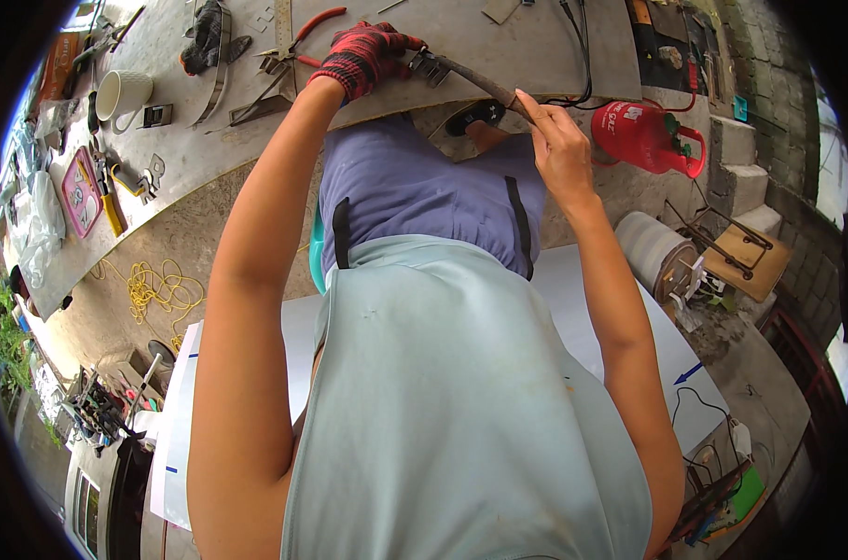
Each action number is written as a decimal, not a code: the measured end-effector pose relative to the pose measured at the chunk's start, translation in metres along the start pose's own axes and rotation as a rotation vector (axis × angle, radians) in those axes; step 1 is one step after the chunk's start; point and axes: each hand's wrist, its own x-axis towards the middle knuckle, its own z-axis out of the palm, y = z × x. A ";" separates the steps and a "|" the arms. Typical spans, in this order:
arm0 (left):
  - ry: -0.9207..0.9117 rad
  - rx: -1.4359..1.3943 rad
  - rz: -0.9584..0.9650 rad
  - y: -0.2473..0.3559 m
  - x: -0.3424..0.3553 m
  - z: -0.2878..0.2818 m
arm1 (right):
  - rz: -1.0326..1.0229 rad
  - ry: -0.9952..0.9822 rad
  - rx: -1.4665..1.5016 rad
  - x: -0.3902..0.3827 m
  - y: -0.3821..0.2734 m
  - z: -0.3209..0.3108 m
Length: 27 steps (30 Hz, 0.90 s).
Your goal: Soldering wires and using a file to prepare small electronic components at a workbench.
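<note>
My left hand (366,58) wears a red-and-black knit glove and rests at the front part of the grey worktable (377,93). Its fingers are closed around or against a small dark metal piece (430,67); the glove hides part of the grip. In my bare right hand (562,145) is the handle end of a long narrow file (480,81), the forefinger stretched along it. The file slants up to the left, and its far end meets the metal piece by my gloved fingers. Red-handled pliers (318,26) lie just left of the glove.
A white mug (125,91), a dark glove (203,42), a curved metal strip (224,65) and a pink tray (82,191) are on the table's left. Black cables (587,56) run at right. A red tank (634,135) and yellow cord (158,291) are on the floor.
</note>
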 end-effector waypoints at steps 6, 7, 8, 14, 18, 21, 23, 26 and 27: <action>0.073 -0.011 0.031 -0.001 -0.001 0.005 | -0.046 0.047 -0.061 -0.001 -0.003 0.001; 0.073 -0.009 0.032 -0.001 -0.001 0.008 | -0.043 0.039 -0.064 -0.001 -0.005 0.000; 0.072 0.011 0.002 0.001 -0.001 0.007 | -0.042 0.044 -0.065 -0.001 -0.005 -0.002; 0.089 -0.078 0.000 -0.006 0.000 0.009 | 0.120 0.006 0.115 0.000 -0.016 -0.028; 0.105 -0.054 0.034 0.001 0.000 0.001 | 0.203 0.151 0.215 -0.008 -0.005 -0.051; 0.128 0.027 0.020 0.003 0.003 0.000 | 0.446 0.227 0.347 -0.009 0.004 -0.065; 0.173 -0.044 0.064 0.000 -0.002 0.003 | 0.541 0.389 0.540 -0.010 0.025 -0.070; 0.176 -0.053 0.046 0.001 -0.007 0.008 | 0.561 0.554 0.547 -0.009 0.062 -0.076; 0.170 -0.050 0.033 -0.002 -0.009 0.011 | 0.553 0.621 0.559 -0.009 0.078 -0.080</action>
